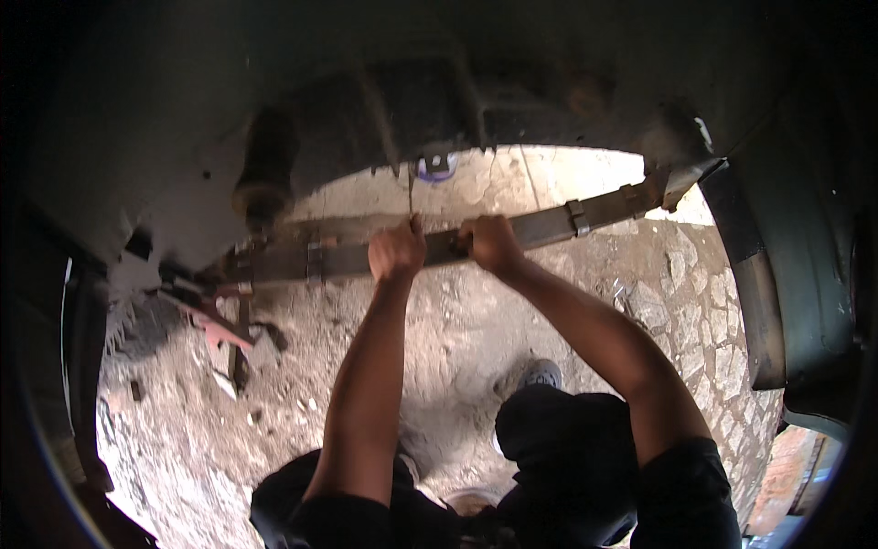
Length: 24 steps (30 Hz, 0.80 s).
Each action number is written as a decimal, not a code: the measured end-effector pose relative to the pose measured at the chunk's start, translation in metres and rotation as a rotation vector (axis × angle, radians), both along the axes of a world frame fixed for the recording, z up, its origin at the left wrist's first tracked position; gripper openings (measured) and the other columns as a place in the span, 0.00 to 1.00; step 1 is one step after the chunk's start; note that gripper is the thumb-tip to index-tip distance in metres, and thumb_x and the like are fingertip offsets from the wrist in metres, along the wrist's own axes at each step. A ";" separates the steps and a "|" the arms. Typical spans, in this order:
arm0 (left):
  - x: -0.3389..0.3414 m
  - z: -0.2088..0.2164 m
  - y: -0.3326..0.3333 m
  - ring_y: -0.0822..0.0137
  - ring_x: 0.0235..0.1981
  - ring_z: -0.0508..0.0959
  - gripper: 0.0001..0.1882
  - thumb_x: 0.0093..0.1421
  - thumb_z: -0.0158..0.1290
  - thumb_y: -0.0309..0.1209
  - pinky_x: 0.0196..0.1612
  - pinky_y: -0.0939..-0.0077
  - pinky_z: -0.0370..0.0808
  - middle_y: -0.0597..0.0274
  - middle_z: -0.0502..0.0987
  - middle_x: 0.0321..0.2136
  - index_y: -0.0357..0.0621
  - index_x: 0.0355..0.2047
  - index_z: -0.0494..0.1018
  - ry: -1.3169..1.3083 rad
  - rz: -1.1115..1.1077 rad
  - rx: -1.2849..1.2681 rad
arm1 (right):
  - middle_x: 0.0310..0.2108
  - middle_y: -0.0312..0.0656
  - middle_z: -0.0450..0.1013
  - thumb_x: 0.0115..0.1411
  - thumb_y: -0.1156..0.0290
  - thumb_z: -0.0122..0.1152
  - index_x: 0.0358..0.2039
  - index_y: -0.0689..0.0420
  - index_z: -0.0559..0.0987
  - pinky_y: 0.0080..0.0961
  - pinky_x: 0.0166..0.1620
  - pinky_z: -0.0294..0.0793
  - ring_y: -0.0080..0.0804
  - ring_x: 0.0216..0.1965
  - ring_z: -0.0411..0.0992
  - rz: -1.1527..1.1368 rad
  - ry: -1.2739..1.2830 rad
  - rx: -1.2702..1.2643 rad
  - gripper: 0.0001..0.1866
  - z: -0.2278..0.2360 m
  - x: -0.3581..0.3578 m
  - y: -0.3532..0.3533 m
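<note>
A long, dark, slightly rusty leaf spring (pixel 357 258) spans the space in front of me, bound by several metal clips and rising toward the right. My left hand (pixel 398 250) is closed at the middle of the spring, its thumb side up. Just to the right, my right hand (pixel 492 243) has its fingers curled over the same spring. Something small and dark shows by the right fingertips, too unclear to name. Above the left hand a thin dark line runs upward; whether it touches the hand I cannot tell.
A dark vehicle body (pixel 412 91) arches overhead, with a rounded cylindrical part (pixel 265 174) hanging at left. Below the spring's left end stands a reddish metal support (pixel 219 325). A dark panel (pixel 791 265) bounds the right side. Stony ground (pixel 713 329) lies beneath.
</note>
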<state>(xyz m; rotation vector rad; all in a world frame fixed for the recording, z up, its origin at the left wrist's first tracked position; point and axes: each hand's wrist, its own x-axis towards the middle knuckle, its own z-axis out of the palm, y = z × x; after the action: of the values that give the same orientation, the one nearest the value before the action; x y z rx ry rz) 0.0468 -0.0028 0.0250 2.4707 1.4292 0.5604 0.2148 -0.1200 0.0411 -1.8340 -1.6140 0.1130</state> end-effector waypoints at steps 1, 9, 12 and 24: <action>-0.006 -0.003 -0.007 0.40 0.40 0.85 0.29 0.75 0.41 0.52 0.48 0.48 0.81 0.41 0.85 0.33 0.43 0.37 0.85 -0.005 0.006 -0.019 | 0.28 0.52 0.81 0.53 0.76 0.64 0.25 0.57 0.84 0.45 0.40 0.80 0.53 0.35 0.82 -0.036 0.008 -0.034 0.03 -0.004 -0.011 -0.014; 0.003 -0.001 -0.010 0.42 0.40 0.85 0.30 0.74 0.41 0.53 0.49 0.49 0.80 0.41 0.85 0.33 0.44 0.37 0.86 0.059 0.022 -0.039 | 0.30 0.53 0.81 0.53 0.75 0.67 0.27 0.57 0.84 0.45 0.43 0.80 0.52 0.37 0.81 -0.043 -0.220 -0.171 0.01 0.006 0.000 0.009; 0.006 0.007 -0.005 0.43 0.42 0.86 0.30 0.74 0.41 0.52 0.49 0.50 0.80 0.41 0.85 0.34 0.43 0.36 0.86 -0.005 0.033 -0.081 | 0.28 0.53 0.80 0.53 0.75 0.71 0.28 0.58 0.83 0.44 0.41 0.80 0.52 0.35 0.81 -0.052 -0.249 -0.073 0.03 0.014 0.004 0.018; 0.003 0.012 -0.007 0.43 0.40 0.85 0.29 0.74 0.41 0.51 0.52 0.52 0.79 0.43 0.86 0.34 0.43 0.37 0.86 0.025 0.032 -0.100 | 0.30 0.53 0.81 0.56 0.79 0.63 0.30 0.56 0.84 0.44 0.43 0.81 0.53 0.37 0.82 -0.043 -0.071 -0.075 0.04 0.008 0.008 0.013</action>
<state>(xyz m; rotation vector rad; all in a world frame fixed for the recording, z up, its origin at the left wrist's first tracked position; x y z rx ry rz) 0.0495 -0.0099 0.0365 2.3893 1.4715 0.4544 0.2230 -0.1074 0.0486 -1.9481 -1.6376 0.0916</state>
